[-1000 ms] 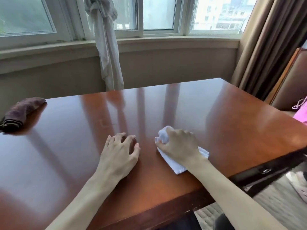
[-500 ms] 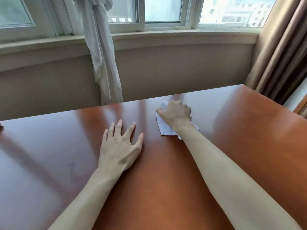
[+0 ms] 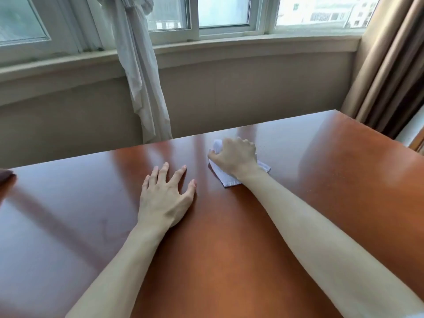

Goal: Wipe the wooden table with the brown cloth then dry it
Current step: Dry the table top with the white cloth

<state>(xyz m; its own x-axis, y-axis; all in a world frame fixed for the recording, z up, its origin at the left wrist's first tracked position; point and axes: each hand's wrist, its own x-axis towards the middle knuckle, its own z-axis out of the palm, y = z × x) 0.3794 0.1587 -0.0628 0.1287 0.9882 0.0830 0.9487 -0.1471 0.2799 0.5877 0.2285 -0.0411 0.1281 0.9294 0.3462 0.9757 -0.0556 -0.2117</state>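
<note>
The right hand [image 3: 235,157] has its grip curled round a bunched white cloth [image 3: 226,177], pressing it on the wooden counter [image 3: 344,180] near the far edge. The left hand [image 3: 166,198] lies flat, fingers spread, holding nothing. The brown cloth [image 3: 5,176] sits well apart at the far left, nearer the left hand. No writing is readable.

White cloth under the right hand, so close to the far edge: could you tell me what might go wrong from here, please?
1. The right hand grips the white cloth bunched, so only a small patch touches the wooden table; streaks may stay.
2. It works near the far edge; a longer stroke could push the cloth over.
3. The left hand presses flat on the glossy top and may leave prints.
</note>
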